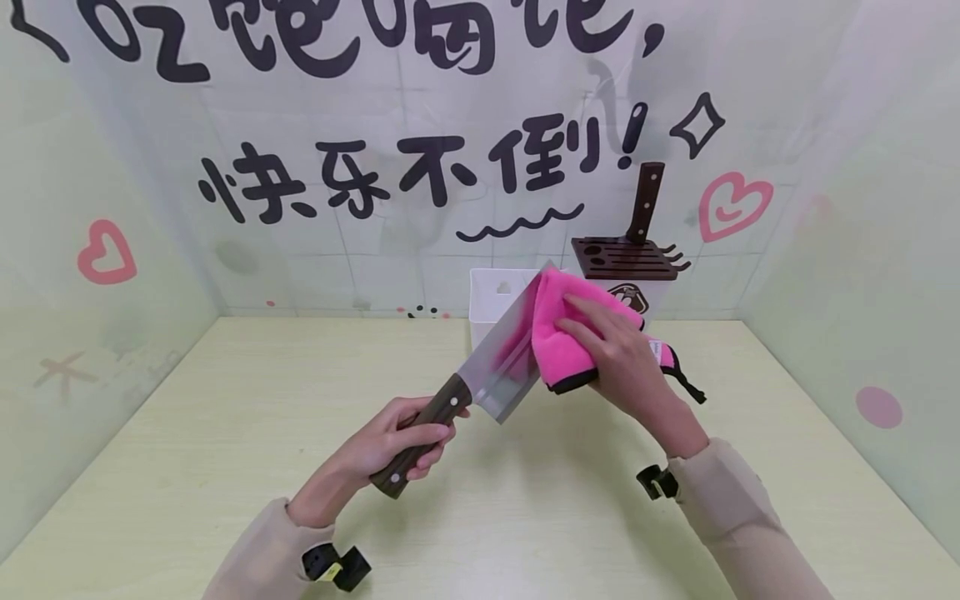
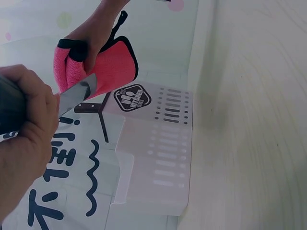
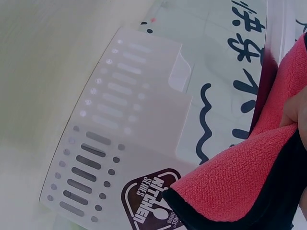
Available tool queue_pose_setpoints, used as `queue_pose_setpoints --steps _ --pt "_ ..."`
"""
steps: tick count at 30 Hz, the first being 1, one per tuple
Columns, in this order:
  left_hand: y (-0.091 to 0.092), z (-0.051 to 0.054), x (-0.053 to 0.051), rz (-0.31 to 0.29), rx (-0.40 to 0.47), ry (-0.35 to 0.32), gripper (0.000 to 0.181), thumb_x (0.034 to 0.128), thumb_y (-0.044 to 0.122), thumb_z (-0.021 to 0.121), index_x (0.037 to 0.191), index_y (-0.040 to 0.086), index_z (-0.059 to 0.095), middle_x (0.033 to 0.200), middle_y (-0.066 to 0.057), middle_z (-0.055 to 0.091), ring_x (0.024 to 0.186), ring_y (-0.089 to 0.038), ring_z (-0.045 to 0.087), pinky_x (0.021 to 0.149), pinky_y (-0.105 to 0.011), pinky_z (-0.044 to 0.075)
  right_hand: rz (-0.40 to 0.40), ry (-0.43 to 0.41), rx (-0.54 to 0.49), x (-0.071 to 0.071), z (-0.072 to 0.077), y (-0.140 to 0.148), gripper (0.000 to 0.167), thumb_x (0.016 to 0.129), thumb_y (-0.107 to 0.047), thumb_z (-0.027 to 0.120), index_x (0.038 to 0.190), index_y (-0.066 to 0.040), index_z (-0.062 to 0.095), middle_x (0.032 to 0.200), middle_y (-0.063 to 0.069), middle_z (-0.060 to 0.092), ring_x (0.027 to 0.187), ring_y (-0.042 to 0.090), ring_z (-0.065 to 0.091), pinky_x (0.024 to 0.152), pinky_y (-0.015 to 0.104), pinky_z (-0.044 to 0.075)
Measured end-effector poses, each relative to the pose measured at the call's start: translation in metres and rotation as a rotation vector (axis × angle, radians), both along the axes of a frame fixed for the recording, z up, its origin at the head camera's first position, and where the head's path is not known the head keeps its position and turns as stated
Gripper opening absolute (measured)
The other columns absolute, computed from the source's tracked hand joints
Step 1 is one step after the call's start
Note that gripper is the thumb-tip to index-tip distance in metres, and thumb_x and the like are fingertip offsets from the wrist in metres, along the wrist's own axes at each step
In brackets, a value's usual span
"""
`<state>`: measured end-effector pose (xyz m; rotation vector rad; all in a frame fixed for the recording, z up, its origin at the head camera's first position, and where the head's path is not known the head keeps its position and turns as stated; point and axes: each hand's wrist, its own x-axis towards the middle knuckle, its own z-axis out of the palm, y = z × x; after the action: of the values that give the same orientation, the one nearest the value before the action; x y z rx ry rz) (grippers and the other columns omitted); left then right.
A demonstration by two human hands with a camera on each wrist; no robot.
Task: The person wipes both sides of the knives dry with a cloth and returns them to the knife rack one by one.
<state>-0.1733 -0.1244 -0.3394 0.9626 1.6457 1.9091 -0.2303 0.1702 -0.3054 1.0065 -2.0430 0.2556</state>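
My left hand grips the dark wooden handle of a cleaver, fingers and thumb wrapped around it. The broad steel blade points up and to the right, above the table. Over the upper part of the blade lies a pink towel with black edging, hiding the far end. My right hand holds the towel against the blade, fingers bent over the cloth. In the left wrist view the towel hangs in folds beside the blade. Up close, the right wrist view shows the towel bunched under the fingers.
Against the back wall stands a white knife holder with slotted sides and a dark brown slotted top. A brown-handled utensil stands in that top. Printed walls enclose the pale wooden table at the back and both sides.
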Motion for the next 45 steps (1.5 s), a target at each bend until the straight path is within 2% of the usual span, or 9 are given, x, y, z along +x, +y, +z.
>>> queue_pose_setpoints --steps 12,19,27,32,36,40,45 --pt "0.000 0.000 0.001 0.002 -0.034 -0.008 0.028 0.0923 0.006 0.044 0.114 -0.012 0.041 0.069 0.000 0.047 0.049 -0.006 0.044 0.044 -0.018 0.041 -0.033 -0.006 -0.094 -0.006 -0.001 0.006 0.057 0.052 -0.003 0.085 0.103 0.000 0.061 0.117 0.021 0.052 0.109 0.036 0.049 0.087 0.051 0.041" --pt "0.001 0.000 0.001 -0.016 -0.004 0.017 0.027 0.0925 0.004 0.042 0.115 -0.012 0.042 0.070 0.000 0.047 0.050 -0.005 0.045 0.044 -0.018 0.041 -0.054 -0.014 -0.135 -0.008 -0.003 0.009 0.057 0.052 0.000 0.083 0.104 0.002 0.060 0.117 0.022 0.051 0.110 0.036 0.047 0.088 0.051 0.041" --pt "0.001 -0.001 0.001 -0.020 0.001 -0.033 0.026 0.0923 0.005 0.042 0.114 -0.008 0.043 0.069 0.001 0.047 0.050 -0.005 0.045 0.044 -0.017 0.040 -0.064 0.020 -0.134 -0.006 -0.007 0.007 0.060 0.051 -0.001 0.084 0.106 0.002 0.060 0.117 0.022 0.051 0.108 0.037 0.048 0.086 0.050 0.043" --pt "0.002 -0.002 0.000 -0.033 0.023 -0.040 0.027 0.0924 0.004 0.041 0.115 -0.010 0.041 0.069 0.001 0.046 0.050 -0.004 0.044 0.044 -0.017 0.040 -0.066 0.043 -0.139 -0.005 -0.010 0.004 0.059 0.052 0.000 0.084 0.106 0.003 0.060 0.117 0.023 0.051 0.107 0.038 0.049 0.086 0.049 0.043" --pt "0.003 -0.003 0.000 -0.048 0.053 -0.039 0.025 0.0923 0.003 0.039 0.115 -0.007 0.043 0.071 0.001 0.046 0.051 -0.004 0.044 0.044 -0.016 0.039 -0.074 0.041 -0.154 -0.003 -0.013 0.003 0.059 0.053 0.000 0.083 0.107 0.003 0.060 0.118 0.023 0.051 0.107 0.039 0.050 0.086 0.050 0.043" --pt "0.004 -0.004 0.000 -0.058 0.073 -0.040 0.024 0.0924 0.003 0.039 0.114 -0.003 0.045 0.072 0.001 0.046 0.052 -0.004 0.044 0.044 -0.016 0.039 -0.087 0.022 -0.204 -0.001 -0.015 0.001 0.059 0.054 0.001 0.082 0.109 0.002 0.059 0.119 0.023 0.051 0.109 0.038 0.048 0.085 0.051 0.043" --pt "0.005 -0.002 -0.001 -0.068 0.086 -0.028 0.025 0.0924 0.002 0.038 0.115 -0.007 0.043 0.073 0.001 0.047 0.052 -0.005 0.044 0.044 -0.017 0.039 -0.085 0.002 -0.299 -0.001 -0.016 0.001 0.057 0.056 0.006 0.079 0.109 0.004 0.058 0.118 0.022 0.051 0.109 0.038 0.048 0.087 0.050 0.042"
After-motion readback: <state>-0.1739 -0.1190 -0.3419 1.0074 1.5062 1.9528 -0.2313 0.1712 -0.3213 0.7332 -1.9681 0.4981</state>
